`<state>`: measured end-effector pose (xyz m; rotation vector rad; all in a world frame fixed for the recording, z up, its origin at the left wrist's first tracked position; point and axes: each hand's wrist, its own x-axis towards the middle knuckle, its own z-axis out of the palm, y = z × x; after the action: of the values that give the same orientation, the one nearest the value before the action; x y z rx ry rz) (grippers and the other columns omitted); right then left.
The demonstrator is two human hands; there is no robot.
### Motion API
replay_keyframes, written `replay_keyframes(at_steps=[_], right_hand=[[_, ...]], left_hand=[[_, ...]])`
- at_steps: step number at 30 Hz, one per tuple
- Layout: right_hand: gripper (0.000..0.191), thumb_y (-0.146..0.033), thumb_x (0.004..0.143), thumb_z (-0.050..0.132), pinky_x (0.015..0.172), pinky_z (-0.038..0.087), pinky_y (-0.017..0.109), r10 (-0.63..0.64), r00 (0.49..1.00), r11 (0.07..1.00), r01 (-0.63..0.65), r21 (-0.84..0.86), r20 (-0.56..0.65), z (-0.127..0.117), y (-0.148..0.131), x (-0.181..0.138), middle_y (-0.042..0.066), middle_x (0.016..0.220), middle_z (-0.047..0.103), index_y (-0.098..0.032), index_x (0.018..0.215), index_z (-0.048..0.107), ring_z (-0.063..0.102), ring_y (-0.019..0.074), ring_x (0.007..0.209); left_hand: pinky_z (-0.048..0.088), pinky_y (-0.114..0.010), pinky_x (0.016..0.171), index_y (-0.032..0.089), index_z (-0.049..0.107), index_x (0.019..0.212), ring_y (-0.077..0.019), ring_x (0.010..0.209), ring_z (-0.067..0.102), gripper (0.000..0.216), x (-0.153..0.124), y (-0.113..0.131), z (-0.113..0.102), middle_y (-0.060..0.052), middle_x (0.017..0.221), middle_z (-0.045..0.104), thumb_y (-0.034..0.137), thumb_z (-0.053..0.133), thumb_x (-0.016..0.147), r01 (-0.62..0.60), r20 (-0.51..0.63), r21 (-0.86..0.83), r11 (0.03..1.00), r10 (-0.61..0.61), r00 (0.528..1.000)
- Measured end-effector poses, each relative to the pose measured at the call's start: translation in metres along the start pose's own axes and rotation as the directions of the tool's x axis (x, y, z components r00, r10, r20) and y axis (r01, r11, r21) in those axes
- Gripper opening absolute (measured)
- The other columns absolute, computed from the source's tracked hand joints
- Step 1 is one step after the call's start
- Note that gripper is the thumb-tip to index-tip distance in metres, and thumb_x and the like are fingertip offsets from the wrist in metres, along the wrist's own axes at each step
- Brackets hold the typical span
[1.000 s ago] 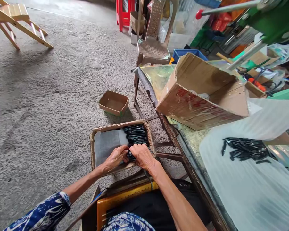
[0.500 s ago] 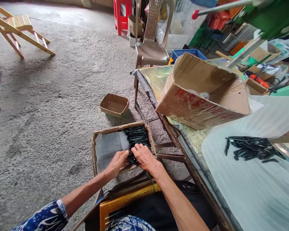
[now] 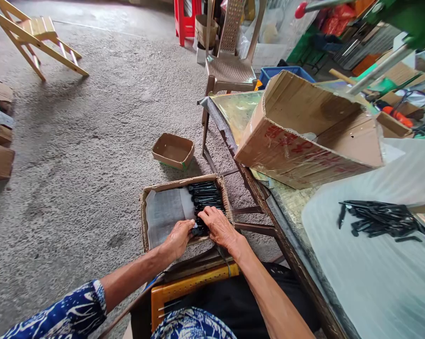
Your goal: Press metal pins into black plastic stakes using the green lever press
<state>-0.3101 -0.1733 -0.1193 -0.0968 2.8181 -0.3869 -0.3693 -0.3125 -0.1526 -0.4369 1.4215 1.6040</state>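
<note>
A shallow cardboard box [image 3: 144, 221] on the floor holds rows of slender black pieces [image 3: 208, 190], laid side by side at its right. A translucent whitish sheet [image 3: 165, 212] covers its left part. My left hand [image 3: 180, 238] is at the near edge of the box, thumb and fingers closed at the ends of the nearest black pieces; its fingertips are partly hidden. My right hand [image 3: 219, 228] lies over the same pieces from the right, fingers curled down round them. A loose heap of similar black pieces [image 3: 382, 219] rests on white foam sheeting [image 3: 368, 278] on the table to my right.
A small open carton [image 3: 173, 150] stands on the floor beyond the box. On the table [image 3: 290, 207] sits a large open cardboard box [image 3: 304, 155]. The table's frame runs close to my right arm. Further off are a plastic chair [image 3: 230, 70] and a wooden folding chair [image 3: 39, 35].
The whole view has shifted slightly, with things appearing a little further right and mostly higher. Both hands stay at the near black pieces, and more of these show between them now.
</note>
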Motion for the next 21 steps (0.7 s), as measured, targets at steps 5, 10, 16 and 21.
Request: replay_keyframes(at_steps=[5,10,16,21], right_hand=[[0.033,-0.010,0.077,0.059,0.087,0.037,0.038,0.021,0.997,1.000,-0.022,-0.009,-0.068,-0.001,0.001,-0.003,0.012,0.111,0.054,-0.013,0.108,0.050,0.045,0.0264,0.103],[0.043,-0.018,0.074,0.068,0.091,0.035,0.039,0.044,0.992,0.999,-0.044,0.003,-0.115,0.001,0.004,-0.006,0.012,0.116,0.052,-0.015,0.112,0.048,0.042,0.0266,0.109],[0.036,-0.024,0.074,0.071,0.081,0.039,0.037,0.080,0.991,0.997,-0.081,0.001,-0.109,-0.001,0.005,-0.011,0.009,0.110,0.053,-0.017,0.104,0.052,0.046,0.0259,0.101],[0.024,-0.017,0.078,0.066,0.075,0.041,0.033,0.091,0.993,0.996,-0.091,0.003,-0.077,0.001,0.007,-0.013,0.006,0.104,0.057,-0.019,0.099,0.054,0.048,0.0223,0.095]], left_hand=[[0.040,-0.029,0.067,0.014,0.058,0.065,-0.0174,0.068,0.054,0.023,0.000,0.003,0.007,-0.002,0.063,0.058,0.031,0.071,0.055,0.025,-0.018,-0.010,1.000,-0.025,1.000],[0.039,-0.029,0.064,0.013,0.057,0.067,-0.0171,0.063,0.054,0.025,0.005,0.003,0.014,-0.002,0.062,0.058,0.031,0.072,0.060,0.065,-0.034,0.007,0.998,-0.065,0.997],[0.037,-0.028,0.062,0.014,0.057,0.071,-0.0160,0.064,0.053,0.016,-0.002,0.016,0.024,-0.003,0.068,0.062,0.024,0.067,0.064,0.151,-0.073,0.020,0.988,-0.149,0.986],[0.033,-0.027,0.059,0.015,0.054,0.066,-0.0149,0.060,0.050,0.021,-0.005,0.020,0.021,-0.001,0.064,0.059,0.026,0.071,0.061,0.129,-0.033,0.004,0.992,-0.129,0.991]])
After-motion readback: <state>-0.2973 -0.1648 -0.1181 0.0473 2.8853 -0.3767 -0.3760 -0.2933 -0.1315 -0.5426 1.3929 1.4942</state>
